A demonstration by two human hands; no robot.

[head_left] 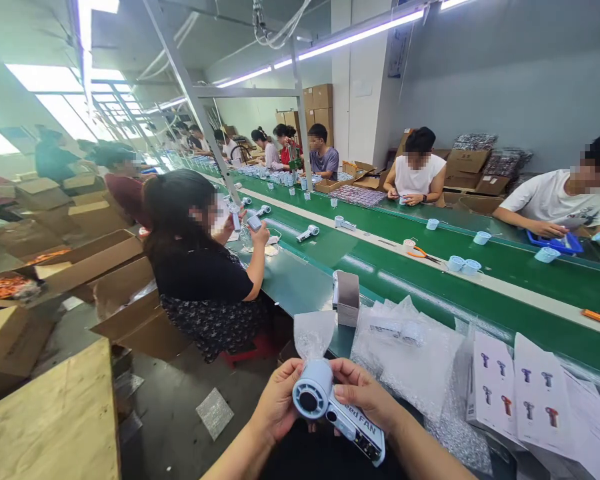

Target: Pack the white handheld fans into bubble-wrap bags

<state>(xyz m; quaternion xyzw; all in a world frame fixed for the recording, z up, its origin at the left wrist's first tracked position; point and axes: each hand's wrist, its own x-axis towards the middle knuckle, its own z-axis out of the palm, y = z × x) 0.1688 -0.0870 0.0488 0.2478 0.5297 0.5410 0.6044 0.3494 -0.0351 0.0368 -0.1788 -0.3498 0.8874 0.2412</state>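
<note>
A light blue handheld fan (357, 423), with "FAN" printed along its handle, is held tilted in front of me. My left hand (279, 399) grips the round fan head from the left side. Fingers of my right hand (363, 392) are closed around the handle near the head. From behind the head rises a translucent plastic bag (314, 330); whether it is attached to the fan or pinched by my fingers, I cannot tell. Bubble-wrap bags (405, 357) lie on the bench just right of my hands.
Printed fan boxes (515, 383) lie at the right. A small grey carton (348, 299) stands on the bench edge. The green conveyor belt (380, 267) carries fans and blue cups. A co-worker in black (200, 267) sits at left, holding fan parts. Cardboard boxes (125, 293) crowd the floor.
</note>
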